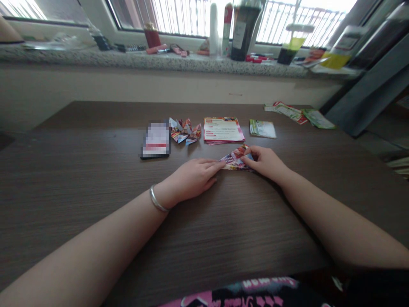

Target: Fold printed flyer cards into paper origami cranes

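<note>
A folded piece of colourful printed paper point(234, 161) lies on the table in front of me, roughly triangular. My right hand point(266, 164) pinches its right end between thumb and fingers. Stretched out flat, the fingers of my left hand point(200, 177) touch the paper's left tip, with the thumb apart from them. Just beyond is a stack of printed paper sheets point(223, 129) with pink edges. Left of that stack sit several folded paper pieces point(186, 131) with the same kind of bright print. A phone point(156, 140) lies beside them, its screen blurred out.
To the right of the stack is a smaller pile of printed paper point(262, 128). Paper strips and green packets point(297, 114) lie at the table's point(96, 179) back right. Bottles, including a dark one point(244, 32), and small items line the granite windowsill point(191, 64).
</note>
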Motion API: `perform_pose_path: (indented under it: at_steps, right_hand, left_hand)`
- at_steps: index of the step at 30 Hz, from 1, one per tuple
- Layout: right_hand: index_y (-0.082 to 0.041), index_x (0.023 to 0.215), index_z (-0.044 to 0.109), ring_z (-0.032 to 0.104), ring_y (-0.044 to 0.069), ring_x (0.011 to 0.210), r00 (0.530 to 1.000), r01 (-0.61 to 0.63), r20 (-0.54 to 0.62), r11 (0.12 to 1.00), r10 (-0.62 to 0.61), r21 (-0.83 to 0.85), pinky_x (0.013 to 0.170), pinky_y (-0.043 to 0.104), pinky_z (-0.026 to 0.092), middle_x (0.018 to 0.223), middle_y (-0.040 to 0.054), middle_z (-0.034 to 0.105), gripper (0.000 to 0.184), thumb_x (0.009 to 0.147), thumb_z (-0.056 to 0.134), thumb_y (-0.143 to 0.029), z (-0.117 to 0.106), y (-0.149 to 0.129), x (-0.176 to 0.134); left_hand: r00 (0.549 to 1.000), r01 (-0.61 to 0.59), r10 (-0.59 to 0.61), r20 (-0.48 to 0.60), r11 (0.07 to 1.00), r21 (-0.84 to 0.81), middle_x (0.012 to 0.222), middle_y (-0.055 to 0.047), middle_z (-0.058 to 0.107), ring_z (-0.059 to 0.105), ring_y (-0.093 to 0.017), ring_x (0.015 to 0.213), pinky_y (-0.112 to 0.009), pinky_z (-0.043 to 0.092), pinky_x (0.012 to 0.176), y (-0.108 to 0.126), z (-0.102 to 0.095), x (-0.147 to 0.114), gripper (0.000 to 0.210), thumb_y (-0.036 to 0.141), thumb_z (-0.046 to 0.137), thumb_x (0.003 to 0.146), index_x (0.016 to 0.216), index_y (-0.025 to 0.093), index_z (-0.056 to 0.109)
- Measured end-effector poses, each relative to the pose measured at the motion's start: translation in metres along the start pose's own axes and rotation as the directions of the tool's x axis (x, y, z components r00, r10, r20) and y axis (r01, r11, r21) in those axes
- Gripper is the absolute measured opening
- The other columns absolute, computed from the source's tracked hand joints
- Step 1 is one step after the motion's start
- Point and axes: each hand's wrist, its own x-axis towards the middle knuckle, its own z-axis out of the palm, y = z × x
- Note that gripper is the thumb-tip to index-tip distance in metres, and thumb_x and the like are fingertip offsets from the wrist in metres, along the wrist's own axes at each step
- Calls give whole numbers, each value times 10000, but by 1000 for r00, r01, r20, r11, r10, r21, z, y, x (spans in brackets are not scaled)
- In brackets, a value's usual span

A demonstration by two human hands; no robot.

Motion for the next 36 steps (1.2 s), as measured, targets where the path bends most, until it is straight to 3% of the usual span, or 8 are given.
perform_pose_path:
  at_steps: [5, 13, 17, 22, 30, 36]
  right_hand:
    - [-224, 870, 668, 519, 150, 575, 999, -13, 28, 990, 17, -143, 540, 269, 332, 704, 12, 652, 215, 848, 576, -417, 0, 3, 2]
    - [-216, 811, 649, 619, 223, 808, 992, 128, 31, 966, -124, -226, 704, 334, 437, 917, 68, 707, 145, 862, 573, -329, 0, 6, 5]
    - [-218, 832, 671, 623, 213, 783, 992, 126, 25, 962, -124, -244, 702, 333, 435, 937, 59, 721, 150, 862, 568, -322, 1, 9, 6]
    - [-212, 799, 655, 621, 200, 763, 995, 101, 34, 978, -96, -185, 683, 316, 427, 883, 44, 719, 125, 846, 578, -298, 1, 12, 7]
    - [-209, 829, 650, 631, 232, 823, 992, 121, 67, 966, -108, -229, 699, 336, 434, 931, 71, 715, 125, 866, 559, -287, 0, 12, 7]
    - [-211, 758, 627, 568, 181, 665, 993, 118, 58, 965, -107, -234, 592, 296, 376, 779, 42, 680, 130, 835, 575, -301, 0, 19, 7]
  left_hand:
    - [999, -6, 5, 37, 1000, 23, 1321, -127, 591, 576, -227, 1183, -364, 467, 1027, 2, -1, 1, 486, 235, 470, 948, 1424, 146, 424]
    - [999, -33, 33, 33, 999, 1, 1357, -115, 547, 536, -246, 1213, -402, 429, 1059, 2, 1, -1, 453, 286, 483, 951, 1394, 190, 475]
    - [999, -38, 39, 27, 999, -11, 1451, -110, 480, 484, -252, 1294, -424, 390, 1100, 1, 4, -1, 453, 286, 492, 950, 1395, 197, 478]
    - [998, -48, 48, 48, 999, -13, 1417, -89, 528, 482, -236, 1301, -388, 377, 1111, 2, 3, -1, 471, 329, 499, 954, 1400, 183, 470]
    - [998, -32, 31, 50, 999, 5, 1410, -159, 517, 473, -264, 1310, -408, 409, 1069, 4, 3, -5, 561, 360, 498, 943, 1450, 149, 382]
    - [998, -27, 26, 57, 999, 19, 1400, -141, 527, 466, -263, 1313, -388, 397, 1081, 3, 7, -3, 573, 378, 491, 944, 1457, 154, 371]
